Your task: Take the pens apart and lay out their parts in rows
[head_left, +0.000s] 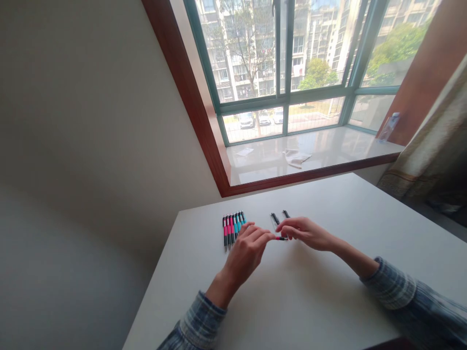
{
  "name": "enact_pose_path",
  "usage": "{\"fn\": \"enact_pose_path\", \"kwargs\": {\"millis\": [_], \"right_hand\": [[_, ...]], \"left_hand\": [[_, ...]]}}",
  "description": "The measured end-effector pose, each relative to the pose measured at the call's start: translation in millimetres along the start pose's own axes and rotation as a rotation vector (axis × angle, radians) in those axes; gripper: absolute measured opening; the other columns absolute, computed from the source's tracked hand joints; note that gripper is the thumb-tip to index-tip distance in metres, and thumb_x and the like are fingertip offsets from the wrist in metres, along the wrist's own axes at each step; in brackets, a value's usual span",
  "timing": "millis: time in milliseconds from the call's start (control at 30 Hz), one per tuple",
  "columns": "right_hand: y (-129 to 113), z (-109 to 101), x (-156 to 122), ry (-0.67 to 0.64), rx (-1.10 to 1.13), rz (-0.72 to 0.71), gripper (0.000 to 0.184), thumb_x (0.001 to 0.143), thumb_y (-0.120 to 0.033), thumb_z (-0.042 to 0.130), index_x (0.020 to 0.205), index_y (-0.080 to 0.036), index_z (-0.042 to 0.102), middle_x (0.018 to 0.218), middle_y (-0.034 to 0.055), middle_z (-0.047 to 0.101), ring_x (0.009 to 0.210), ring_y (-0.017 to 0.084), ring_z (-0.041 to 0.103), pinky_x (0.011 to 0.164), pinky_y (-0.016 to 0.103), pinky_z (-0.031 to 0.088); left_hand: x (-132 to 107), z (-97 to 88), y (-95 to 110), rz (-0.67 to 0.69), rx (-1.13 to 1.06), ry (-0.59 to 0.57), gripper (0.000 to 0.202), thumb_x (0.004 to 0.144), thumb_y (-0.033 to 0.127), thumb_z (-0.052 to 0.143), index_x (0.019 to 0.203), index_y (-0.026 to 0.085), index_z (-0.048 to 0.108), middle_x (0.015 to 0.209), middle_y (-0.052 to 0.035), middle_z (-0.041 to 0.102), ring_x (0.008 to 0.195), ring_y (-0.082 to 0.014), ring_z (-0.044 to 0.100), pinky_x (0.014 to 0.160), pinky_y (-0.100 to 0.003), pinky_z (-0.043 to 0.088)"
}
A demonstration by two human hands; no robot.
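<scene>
My left hand (pixel 248 250) and my right hand (pixel 304 232) meet over the white table (pixel 328 291), fingers pinched together. Between their fingertips is a small pen (pixel 281 238) with a pink and black section showing; both hands grip it. Just left of my left hand lies a row of several pens (pixel 232 227) with pink and teal grips, side by side. Behind my right hand two dark pen ends (pixel 279 217) stick out on the table, partly hidden by the fingers.
The table stands against a grey wall on the left. Behind it is a glossy window sill (pixel 328 155) with a folded white cloth (pixel 296 158) and a paper scrap (pixel 244 151). A curtain (pixel 430 150) hangs at the right.
</scene>
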State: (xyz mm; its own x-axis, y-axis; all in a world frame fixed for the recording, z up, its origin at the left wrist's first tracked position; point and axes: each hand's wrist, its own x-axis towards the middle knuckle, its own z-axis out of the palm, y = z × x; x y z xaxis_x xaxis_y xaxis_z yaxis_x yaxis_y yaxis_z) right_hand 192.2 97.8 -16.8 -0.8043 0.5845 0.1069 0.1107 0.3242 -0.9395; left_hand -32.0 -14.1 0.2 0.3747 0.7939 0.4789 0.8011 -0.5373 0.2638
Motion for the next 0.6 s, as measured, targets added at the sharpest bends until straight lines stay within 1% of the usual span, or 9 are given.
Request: {"fn": "enact_pose_path", "kwargs": {"millis": [67, 133, 200, 300, 400, 467, 533, 600], "right_hand": [[-0.5, 5.0, -0.8, -0.105, 0.04, 0.024, 0.042, 0.098, -0.056, 0.054, 0.096, -0.018, 0.072, 0.082, 0.0035, 0.069, 0.073, 0.016, 0.06, 0.069, 0.027, 0.048], [0.1, 7.8, -1.2, -0.151, 0.083, 0.05, 0.037, 0.096, -0.054, 0.059, 0.094, -0.018, 0.07, 0.08, 0.0022, 0.068, 0.07, 0.015, 0.059, 0.066, 0.026, 0.046], [0.2, 10.1, -0.8, -0.186, 0.155, 0.07, 0.032, 0.092, -0.05, 0.065, 0.098, -0.018, 0.066, 0.08, 0.0018, 0.068, 0.072, 0.015, 0.06, 0.066, 0.026, 0.046], [-2.3, 15.9, 0.3, -0.192, 0.28, 0.077, 0.029, 0.087, -0.042, 0.073, 0.099, -0.018, 0.063, 0.083, 0.0023, 0.069, 0.076, 0.016, 0.062, 0.071, 0.027, 0.047], [-6.6, 23.4, 0.4, -0.152, 0.296, 0.069, 0.024, 0.086, -0.039, 0.072, 0.093, -0.018, 0.063, 0.085, 0.0032, 0.069, 0.08, 0.017, 0.063, 0.076, 0.03, 0.049], [-8.4, 25.6, -0.3, -0.132, 0.265, 0.066, 0.021, 0.087, -0.037, 0.07, 0.091, -0.018, 0.063, 0.086, 0.0039, 0.07, 0.081, 0.018, 0.064, 0.077, 0.03, 0.049], [-7.6, 24.6, -1.1, -0.104, 0.245, 0.056, 0.019, 0.089, -0.035, 0.068, 0.09, -0.017, 0.063, 0.086, 0.0046, 0.07, 0.081, 0.018, 0.064, 0.077, 0.03, 0.048], [-4.0, 22.1, -1.3, -0.063, 0.217, 0.037, 0.018, 0.091, -0.034, 0.066, 0.09, -0.017, 0.064, 0.086, 0.0048, 0.07, 0.081, 0.018, 0.064, 0.077, 0.03, 0.048]], "left_hand": [[0.8, 2.3, 5.7, 0.046, -0.002, -0.017, 0.03, 0.101, 0.01, 0.048, 0.114, 0.027, 0.07, 0.105, -0.0014, 0.077, 0.096, -0.0179, 0.067, 0.116, -0.049, 0.036], [1.1, 3.9, 7.7, 0.06, 0.002, -0.003, 0.029, 0.101, 0.01, 0.049, 0.114, 0.026, 0.07, 0.102, -0.0008, 0.077, 0.098, -0.018, 0.067, 0.119, -0.051, 0.033], [1.5, 5.6, 8.1, 0.049, 0.007, 0.037, 0.029, 0.101, 0.011, 0.049, 0.115, 0.025, 0.07, 0.099, -0.001, 0.077, 0.101, -0.0195, 0.065, 0.12, -0.052, 0.033], [3.2, 8.3, 9.2, 0.01, 0.006, 0.1, 0.03, 0.1, 0.011, 0.05, 0.12, 0.025, 0.068, 0.102, -0.0028, 0.075, 0.111, -0.0227, 0.061, 0.117, -0.052, 0.038], [5.3, 7.9, 10.6, -0.02, 0.037, 0.155, 0.027, 0.099, 0.014, 0.053, 0.119, 0.025, 0.068, 0.112, -0.0064, 0.072, 0.119, -0.0257, 0.057, 0.108, -0.048, 0.046], [6.0, 4.2, 9.8, -0.088, 0.094, 0.199, 0.021, 0.099, 0.018, 0.054, 0.113, 0.023, 0.069, 0.11, -0.008, 0.071, 0.113, -0.026, 0.058, 0.1, -0.044, 0.05], [5.8, -2.5, 6.8, -0.217, 0.171, 0.212, 0.017, 0.099, 0.023, 0.054, 0.105, 0.02, 0.07, 0.101, -0.008, 0.071, 0.1, -0.0245, 0.061, 0.092, -0.041, 0.051], [4.9, -10.9, 2.3, -0.365, 0.258, 0.142, 0.019, 0.099, 0.03, 0.054, 0.094, 0.019, 0.069, 0.089, -0.0065, 0.07, 0.086, -0.0233, 0.063, 0.084, -0.038, 0.05]]}}
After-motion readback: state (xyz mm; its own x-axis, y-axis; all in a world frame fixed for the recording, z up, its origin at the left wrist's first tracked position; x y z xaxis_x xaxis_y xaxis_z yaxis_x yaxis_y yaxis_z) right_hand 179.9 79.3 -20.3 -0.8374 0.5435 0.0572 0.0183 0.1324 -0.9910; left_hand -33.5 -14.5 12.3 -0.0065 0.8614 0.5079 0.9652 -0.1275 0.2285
